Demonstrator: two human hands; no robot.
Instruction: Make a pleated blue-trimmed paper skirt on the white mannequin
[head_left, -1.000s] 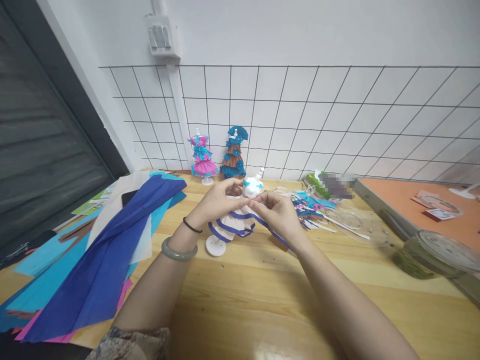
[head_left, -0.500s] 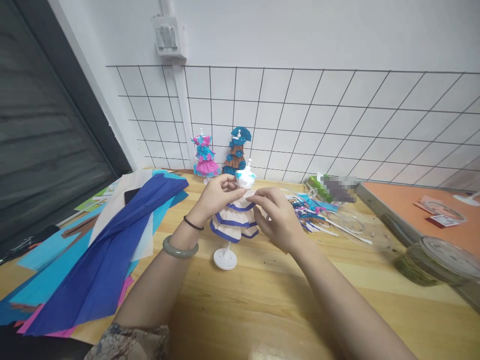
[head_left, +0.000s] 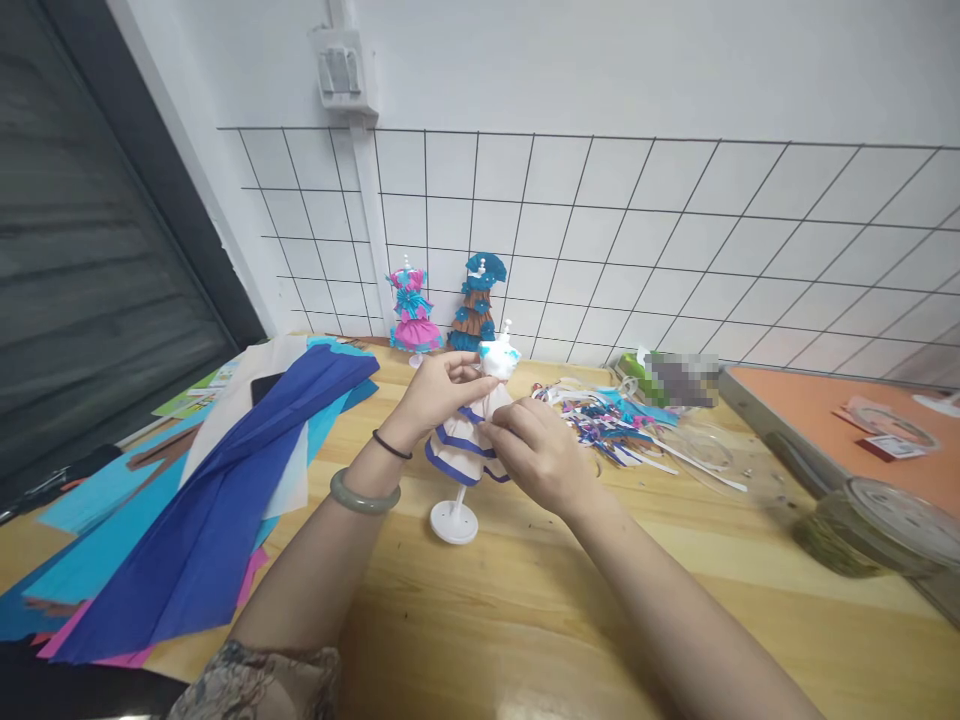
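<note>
Mini dress form, in a white paper dress with blue trim, stands upright on its round white base mid-surface, just in front of the person. Left hand: grip closed around the bust, thumb and fingers wrapping the top from the left. Right hand: fingertips pinched shut on the skirt at waist level, from the right side.

Surface is light wood. A stack of blue, teal and pink paper sheets lies to the left, and a ribbon scrap pile sits just right of the hands. Two finished forms stand behind at the wall: pink one and brown-teal one, side by side against the wire grid. A clear lidded jar lies far right, well apart.
</note>
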